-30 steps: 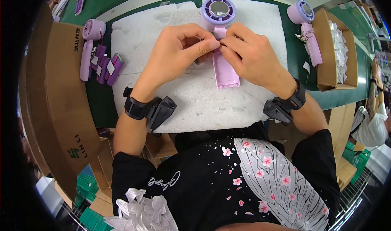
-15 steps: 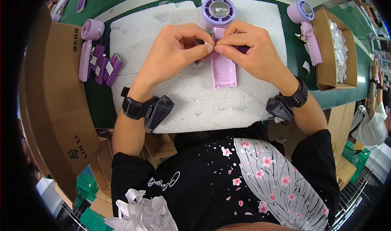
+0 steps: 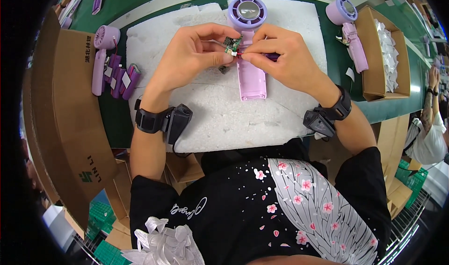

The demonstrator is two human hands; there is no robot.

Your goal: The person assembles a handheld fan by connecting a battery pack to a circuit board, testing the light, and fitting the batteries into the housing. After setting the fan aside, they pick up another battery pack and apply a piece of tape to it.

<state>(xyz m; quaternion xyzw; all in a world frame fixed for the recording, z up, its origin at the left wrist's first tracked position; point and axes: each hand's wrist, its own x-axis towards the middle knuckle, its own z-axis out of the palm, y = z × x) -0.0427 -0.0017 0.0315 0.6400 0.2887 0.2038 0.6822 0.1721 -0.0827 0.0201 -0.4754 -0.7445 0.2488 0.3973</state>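
Lifted: circuit board (image 3: 232, 44) | between left hand (image 3: 189, 59), right hand (image 3: 283, 59) fingertips

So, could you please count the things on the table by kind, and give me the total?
Purple handheld fans: 3, counting those at left and right
Small green circuit board, held by the left hand and right hand: 1
White foam pad: 1
Open cardboard box of white pieces: 1
Total: 6

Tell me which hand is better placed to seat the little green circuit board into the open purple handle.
Left, probably. The left hand pinches the green circuit board just above the open purple handle, while the right hand is occupied gripping the wires beside it.
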